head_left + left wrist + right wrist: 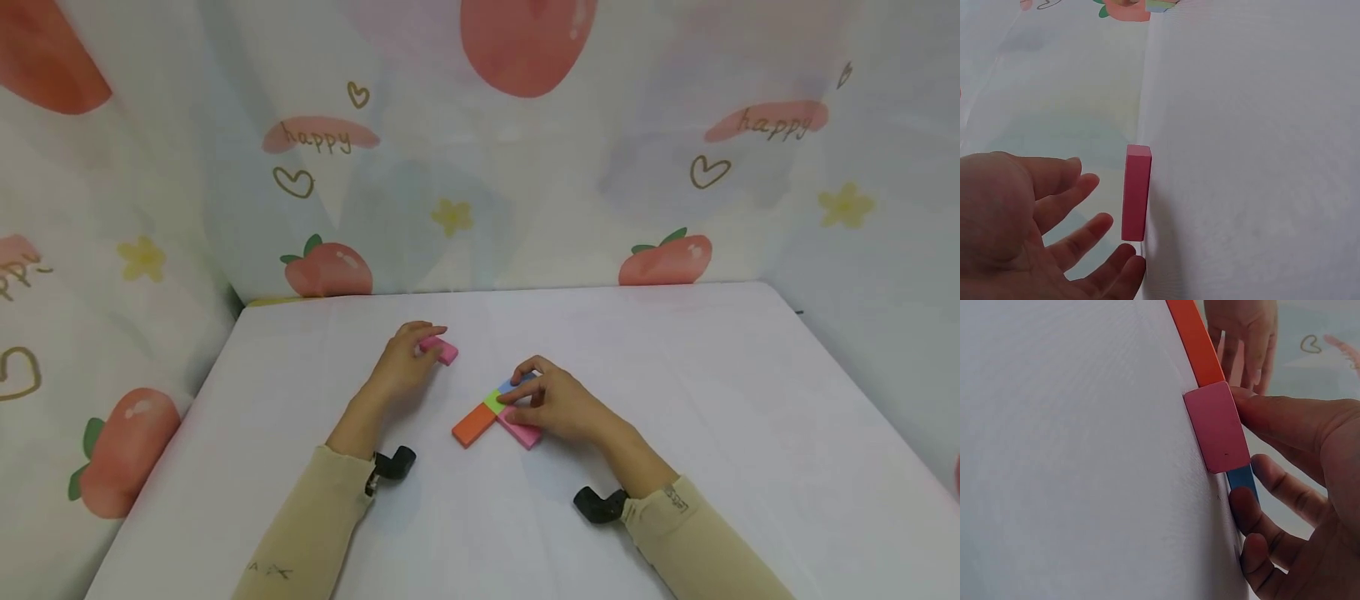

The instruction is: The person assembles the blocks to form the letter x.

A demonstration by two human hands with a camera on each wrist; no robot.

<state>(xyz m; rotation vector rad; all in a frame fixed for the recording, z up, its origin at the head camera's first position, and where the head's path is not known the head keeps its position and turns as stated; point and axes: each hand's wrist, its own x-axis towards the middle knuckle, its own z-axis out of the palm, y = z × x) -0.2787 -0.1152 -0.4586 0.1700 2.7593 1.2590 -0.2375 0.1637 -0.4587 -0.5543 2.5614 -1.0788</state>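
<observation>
Downward head view and closer wrist views share left grip (399, 363).

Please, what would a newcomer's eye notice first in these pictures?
Probably the orange block, green block, blue block and pink block clustered near the middle of the white tabletop, with the right hand at them. Next comes the separate pink block by the left hand, farther left.
</observation>
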